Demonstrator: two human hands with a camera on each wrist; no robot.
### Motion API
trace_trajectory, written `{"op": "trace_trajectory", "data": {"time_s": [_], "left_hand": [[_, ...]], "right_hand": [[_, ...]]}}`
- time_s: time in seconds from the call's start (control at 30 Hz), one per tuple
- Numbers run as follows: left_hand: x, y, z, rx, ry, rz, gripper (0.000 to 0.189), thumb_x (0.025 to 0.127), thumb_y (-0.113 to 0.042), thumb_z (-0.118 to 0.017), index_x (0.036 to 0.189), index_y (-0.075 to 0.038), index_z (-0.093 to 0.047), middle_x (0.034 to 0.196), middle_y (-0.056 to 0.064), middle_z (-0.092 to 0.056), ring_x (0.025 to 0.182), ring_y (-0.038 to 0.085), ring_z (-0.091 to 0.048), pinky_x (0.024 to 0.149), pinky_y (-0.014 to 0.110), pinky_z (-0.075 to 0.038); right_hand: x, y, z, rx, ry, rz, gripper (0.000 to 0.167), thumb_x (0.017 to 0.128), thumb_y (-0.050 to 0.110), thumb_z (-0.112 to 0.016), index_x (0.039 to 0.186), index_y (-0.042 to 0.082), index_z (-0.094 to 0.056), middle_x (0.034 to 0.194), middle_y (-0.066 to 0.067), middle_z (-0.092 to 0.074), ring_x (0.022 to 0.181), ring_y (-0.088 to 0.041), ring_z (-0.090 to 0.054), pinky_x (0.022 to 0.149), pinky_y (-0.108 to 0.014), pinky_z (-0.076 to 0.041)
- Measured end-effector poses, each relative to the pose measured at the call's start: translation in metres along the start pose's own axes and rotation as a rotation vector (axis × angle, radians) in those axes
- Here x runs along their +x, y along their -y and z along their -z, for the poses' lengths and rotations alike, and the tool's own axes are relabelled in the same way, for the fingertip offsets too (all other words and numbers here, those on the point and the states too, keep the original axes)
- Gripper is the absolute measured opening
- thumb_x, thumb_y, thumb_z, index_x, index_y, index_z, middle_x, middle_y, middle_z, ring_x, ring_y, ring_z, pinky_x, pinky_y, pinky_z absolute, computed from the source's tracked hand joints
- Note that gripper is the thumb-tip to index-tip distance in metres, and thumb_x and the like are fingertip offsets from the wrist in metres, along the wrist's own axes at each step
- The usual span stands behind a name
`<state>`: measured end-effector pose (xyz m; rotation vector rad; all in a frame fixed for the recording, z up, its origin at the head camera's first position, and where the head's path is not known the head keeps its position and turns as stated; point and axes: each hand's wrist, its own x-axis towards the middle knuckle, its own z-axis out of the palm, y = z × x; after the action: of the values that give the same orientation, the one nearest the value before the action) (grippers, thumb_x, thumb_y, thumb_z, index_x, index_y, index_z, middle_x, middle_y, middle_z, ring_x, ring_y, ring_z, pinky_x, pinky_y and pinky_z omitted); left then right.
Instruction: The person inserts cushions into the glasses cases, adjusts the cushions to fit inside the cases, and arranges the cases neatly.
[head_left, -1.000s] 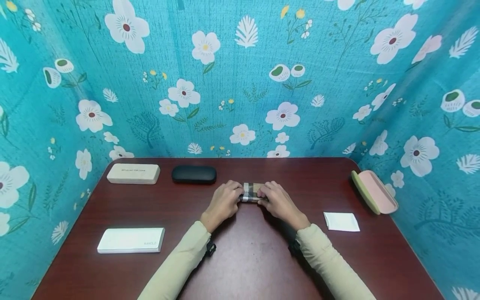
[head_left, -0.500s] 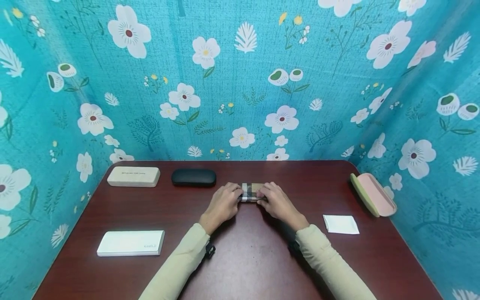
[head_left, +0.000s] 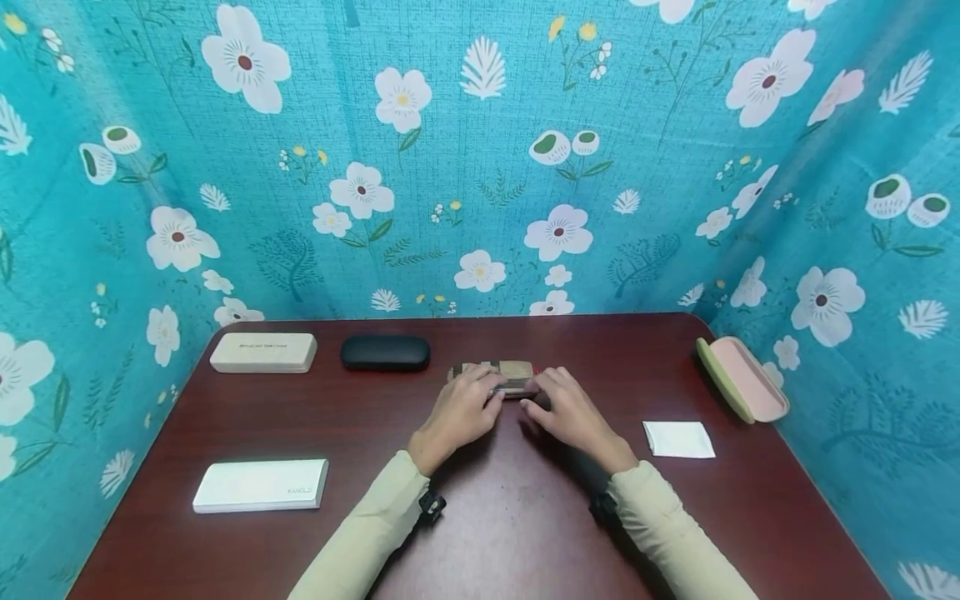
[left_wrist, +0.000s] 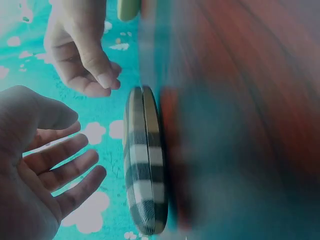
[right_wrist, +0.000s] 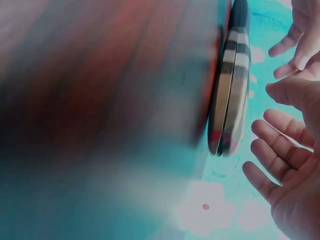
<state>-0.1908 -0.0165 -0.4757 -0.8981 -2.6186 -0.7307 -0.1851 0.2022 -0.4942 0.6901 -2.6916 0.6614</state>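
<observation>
A plaid glasses case [head_left: 516,372] in beige, black and white, with a touch of red at its right end, lies closed on the table [head_left: 510,517]. The seam between lid and base runs along its edge in the left wrist view, where the case [left_wrist: 145,165] lies apart from both hands. My left hand [head_left: 463,407] overlaps its left part in the head view, fingers loosely spread. Near its right end is my right hand [head_left: 576,418], thumb and fingers apart. In the right wrist view the right hand [right_wrist: 292,165] holds nothing beside the case [right_wrist: 231,85].
A cream case [head_left: 264,353] and a black glasses case [head_left: 386,352] lie along the back left. Nearer on the left is a white box [head_left: 261,486]. To the right are a folded white cloth [head_left: 678,439] and an open green case with pink lining [head_left: 750,379]. A floral curtain [head_left: 450,192] hangs behind.
Both hands held the ends of the plaid case before; they have now let go and drawn slightly back toward the person. More of the case shows, including its red right end.
</observation>
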Motion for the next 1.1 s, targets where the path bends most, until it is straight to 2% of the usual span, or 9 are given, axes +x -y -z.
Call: {"op": "trace_trajectory", "data": {"time_s": [0.23, 0.5, 0.73, 0.93, 1.1], "left_hand": [[0.008, -0.013, -0.007, -0.071, 0.079, 0.053, 0.025, 0.1, -0.018, -0.063, 0.122, -0.011, -0.071, 0.125, 0.004, -0.068, 0.116, 0.019, -0.066, 0.096, 0.039, -0.055], [0.018, -0.031, -0.02, -0.123, 0.121, 0.017, 0.026, 0.1, -0.018, -0.061, 0.123, -0.011, -0.071, 0.127, 0.003, -0.069, 0.121, 0.018, -0.065, 0.101, 0.035, -0.053], [0.022, -0.045, -0.03, -0.118, 0.162, -0.007, 0.029, 0.101, -0.019, -0.059, 0.128, -0.013, -0.068, 0.127, 0.001, -0.069, 0.119, 0.015, -0.065, 0.098, 0.031, -0.054], [0.025, -0.052, -0.037, -0.133, 0.204, -0.016, 0.031, 0.102, -0.019, -0.057, 0.132, -0.014, -0.065, 0.13, 0.0, -0.068, 0.119, 0.014, -0.065, 0.098, 0.031, -0.054], [0.028, -0.056, -0.039, -0.132, 0.21, -0.018, 0.033, 0.102, -0.021, -0.057, 0.133, -0.014, -0.064, 0.131, 0.0, -0.066, 0.12, 0.013, -0.065, 0.098, 0.03, -0.053]], "right_hand": [[-0.01, -0.017, 0.009, 0.044, -0.007, -0.123, 0.029, 0.091, 0.019, -0.076, 0.116, 0.006, -0.07, 0.104, -0.006, -0.068, 0.097, -0.02, -0.057, 0.082, -0.043, -0.054], [-0.019, -0.037, 0.02, 0.052, -0.029, -0.202, 0.035, 0.093, 0.018, -0.073, 0.124, 0.002, -0.067, 0.104, -0.008, -0.07, 0.098, -0.024, -0.059, 0.081, -0.044, -0.052], [-0.026, -0.048, 0.03, 0.034, -0.03, -0.258, 0.037, 0.095, 0.02, -0.07, 0.127, 0.003, -0.065, 0.109, -0.011, -0.071, 0.1, -0.026, -0.058, 0.084, -0.047, -0.052], [-0.034, -0.063, 0.04, 0.015, -0.064, -0.298, 0.036, 0.095, 0.018, -0.07, 0.126, 0.0, -0.065, 0.109, -0.016, -0.072, 0.1, -0.031, -0.059, 0.085, -0.051, -0.05], [-0.038, -0.075, 0.051, -0.002, -0.094, -0.351, 0.034, 0.095, 0.015, -0.069, 0.125, -0.001, -0.064, 0.103, -0.019, -0.072, 0.098, -0.034, -0.059, 0.083, -0.053, -0.048]]}}
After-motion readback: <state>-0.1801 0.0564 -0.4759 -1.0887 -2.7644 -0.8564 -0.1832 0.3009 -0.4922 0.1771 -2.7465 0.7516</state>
